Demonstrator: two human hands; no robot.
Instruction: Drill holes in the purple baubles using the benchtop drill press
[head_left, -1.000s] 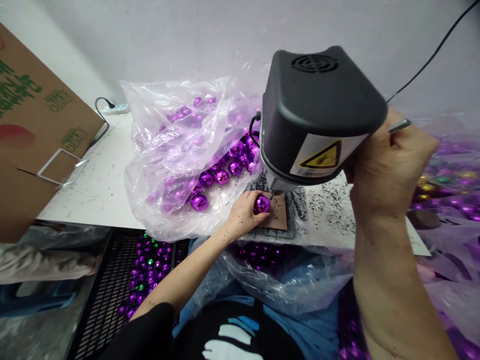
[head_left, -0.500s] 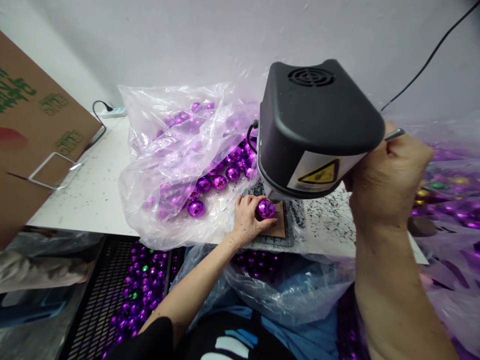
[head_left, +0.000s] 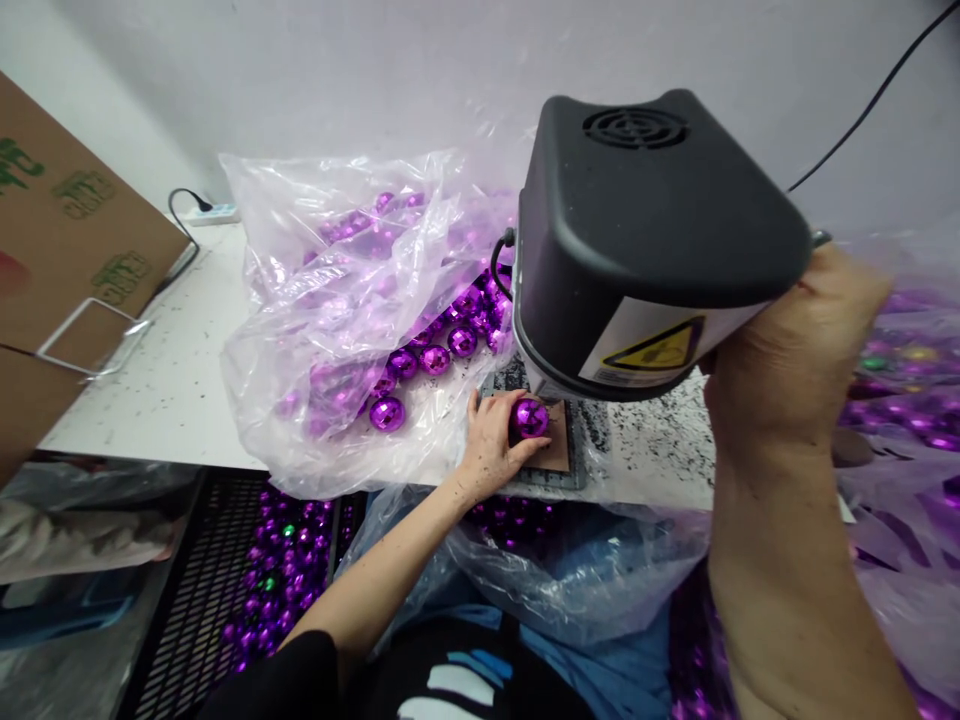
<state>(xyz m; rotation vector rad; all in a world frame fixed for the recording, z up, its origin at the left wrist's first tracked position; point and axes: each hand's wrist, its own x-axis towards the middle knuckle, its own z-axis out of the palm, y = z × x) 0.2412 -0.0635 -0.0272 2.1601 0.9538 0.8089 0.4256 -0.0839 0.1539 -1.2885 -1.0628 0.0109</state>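
My left hand is closed around a shiny purple faceted ball, its thumb and fingers at the ball's sides. The ball rests on a brown pad on a grey base plate under a black machine head with a vent on top and a yellow warning label. On the machine's right side, my right hand is wrapped around a metal lever; only the lever's tip shows, and the machine head hides some of the fingers.
A clear plastic bag with several purple balls spreads over the white table. Black flecks are scattered there. A cardboard box stands at left. Below, a black crate holds purple balls and some green ones. More bagged balls lie at right.
My right hand has shifted slightly to the right, and less of the lever shows. The machine head looks larger, and the view has shifted a little. My left hand keeps hold of the ball.
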